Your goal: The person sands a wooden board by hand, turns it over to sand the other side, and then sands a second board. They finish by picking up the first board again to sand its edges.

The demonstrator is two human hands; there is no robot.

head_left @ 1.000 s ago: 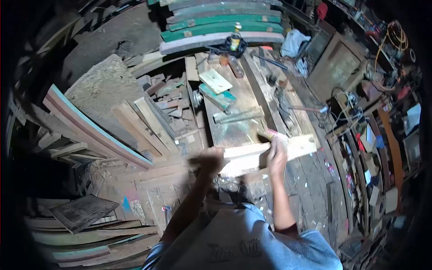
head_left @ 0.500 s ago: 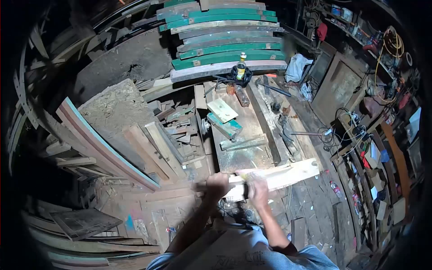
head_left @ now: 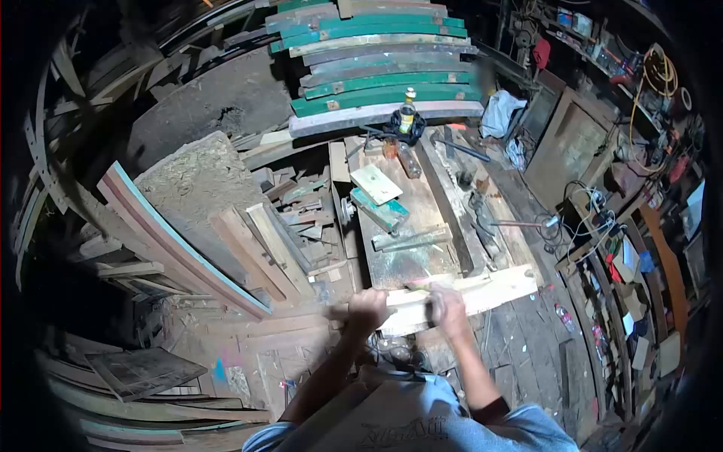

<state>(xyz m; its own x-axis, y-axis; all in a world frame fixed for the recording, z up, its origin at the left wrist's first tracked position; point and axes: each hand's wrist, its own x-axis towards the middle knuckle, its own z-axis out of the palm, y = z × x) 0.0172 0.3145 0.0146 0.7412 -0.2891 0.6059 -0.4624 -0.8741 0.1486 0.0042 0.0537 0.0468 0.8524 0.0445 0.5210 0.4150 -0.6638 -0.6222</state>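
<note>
Head cam: I see L hand [head_left: 367, 307] clenched on the pale plank [head_left: 489, 290] at 6 o'clock of the workbench [head_left: 410, 256], R hand [head_left: 449, 309] blurred, grip can't tell, green curved boards [head_left: 380, 75] stacked at 12.

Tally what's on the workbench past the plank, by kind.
Bottles: 2, an upright bottle and a lying bottle
Flat boards: 2, a pale board and a teal-edged board
Metal bar: 1
Total: 5
</note>
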